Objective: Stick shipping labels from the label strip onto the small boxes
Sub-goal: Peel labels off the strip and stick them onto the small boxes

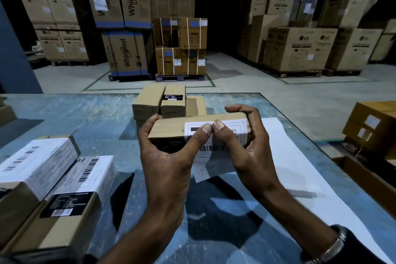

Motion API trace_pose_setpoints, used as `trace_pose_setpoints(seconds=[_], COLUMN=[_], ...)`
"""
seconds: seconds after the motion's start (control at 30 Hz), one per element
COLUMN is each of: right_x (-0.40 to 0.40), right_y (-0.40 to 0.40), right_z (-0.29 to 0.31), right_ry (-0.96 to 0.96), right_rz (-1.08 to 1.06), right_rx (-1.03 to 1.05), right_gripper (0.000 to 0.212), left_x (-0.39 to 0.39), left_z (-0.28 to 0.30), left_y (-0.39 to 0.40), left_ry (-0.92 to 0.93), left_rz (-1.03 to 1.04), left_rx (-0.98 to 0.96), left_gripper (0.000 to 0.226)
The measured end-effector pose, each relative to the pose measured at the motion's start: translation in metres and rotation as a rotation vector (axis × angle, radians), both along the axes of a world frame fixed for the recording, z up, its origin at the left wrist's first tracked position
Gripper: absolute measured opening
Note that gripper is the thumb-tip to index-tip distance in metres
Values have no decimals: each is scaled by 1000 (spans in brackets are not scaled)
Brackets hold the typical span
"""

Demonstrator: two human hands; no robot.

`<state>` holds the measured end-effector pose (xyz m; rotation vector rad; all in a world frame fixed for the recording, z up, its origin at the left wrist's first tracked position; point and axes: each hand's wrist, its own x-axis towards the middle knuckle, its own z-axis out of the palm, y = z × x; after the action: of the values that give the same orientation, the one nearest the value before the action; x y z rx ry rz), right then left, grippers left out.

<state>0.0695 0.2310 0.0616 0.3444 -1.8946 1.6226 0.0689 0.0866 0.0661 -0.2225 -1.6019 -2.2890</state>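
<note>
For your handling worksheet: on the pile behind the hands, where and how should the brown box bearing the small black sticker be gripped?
Grip the black-sticker box across its two long side faces, coming from above. It stands on top of the pile with its top exposed; a neighbouring box sits close on its left, so fingers must slip into that narrow gap.

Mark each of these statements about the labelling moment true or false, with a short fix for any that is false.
1. Both hands hold one small box above the table. True.
2. Both thumbs press on a white label on that box. True.
3. The label is fully stuck flat on the box. False: its lower part hangs loose below the box.
4. The two boxes at the left carry no labels. False: both have white barcode labels on top.
5. A watch sits on the left wrist. False: it is on the right wrist.
</note>
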Motion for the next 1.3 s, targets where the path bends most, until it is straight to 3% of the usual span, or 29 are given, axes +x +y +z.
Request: trace_pose_setpoints(seconds=[0.33,0.63,0.77,0.87,0.93,1.17,1.3], right_x=[3,-2,-3,0,1,0,-1], right_y=[-8,-6,-8,-12,-12,-9,-9], right_z=[-9,-5,-6,-5,-6,-5,-4], right_ry=[20,-83,-135,-118,-98,-131,-127], right_rz=[-50,-11,15,21,51,21,20], right_rx=[-23,-78,-131,-55,-69,-73,-124], right_gripper=[27,41,52,34,33,28,41], left_x=[1,-9,-4,-4,-6,-12,-10], left_z=[-1,-2,1,2,1,-3,-2], left_y=[2,-1,-1,-2,-2,-2,-2], left_ry=[-19,-71,-62,-42,-45,-46,-25], left_rz=[57,139,118,129,125,134,147], left_rx=[7,-2,-14,-67,-58,-7,-7], left_gripper=[100,48,72,94,96,55,52])
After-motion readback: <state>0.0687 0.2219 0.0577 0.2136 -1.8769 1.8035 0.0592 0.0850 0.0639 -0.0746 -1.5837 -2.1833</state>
